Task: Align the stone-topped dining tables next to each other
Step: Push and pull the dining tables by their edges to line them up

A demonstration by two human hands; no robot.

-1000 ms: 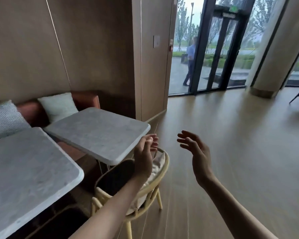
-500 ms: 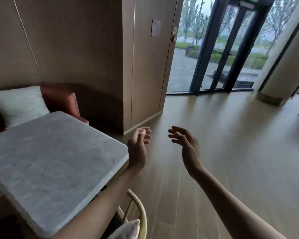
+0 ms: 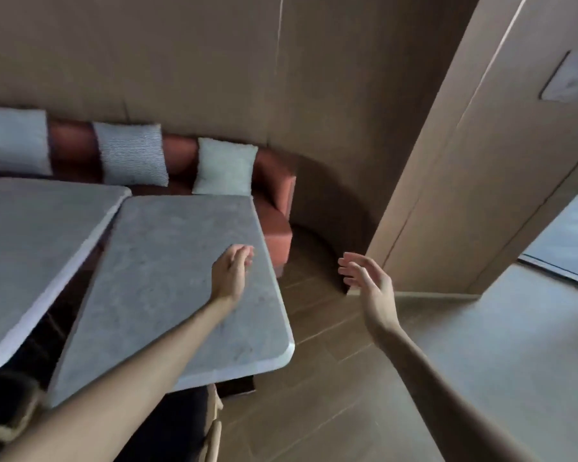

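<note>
On my far left sits the left stone-topped bench [image 3: 30,248], its pale top cut off by the frame edge. Just right of it stands the right stone-topped bench [image 3: 167,281]. The two tops nearly meet at their far corners, close to the sofa, but a dark wedge-shaped gap widens between them toward me, so they sit at an angle to each other rather than edge to edge. Behind both runs a rust-red sofa [image 3: 274,195] against the brown wall, carrying three cushions: a pale one at the left edge [image 3: 12,141], a striped grey one [image 3: 132,153], and a white one [image 3: 226,166].

My left hand [image 3: 229,275] is stretched out over the right bench near its right edge, fingers [image 3: 246,256] loosely curved and gripping nothing; I cannot tell whether it touches the stone or hovers above it. Below the near edge of that bench a dark-seated chair [image 3: 194,425] with a light wooden frame shows.

Further right, my right hand [image 3: 369,281] is held over the wooden floor [image 3: 314,395], clear of the bench, palm turned inward, fingers [image 3: 351,261] spread and relaxed, holding nothing. A light switch plate [image 3: 568,78] sits on the wall panel at upper right.
</note>
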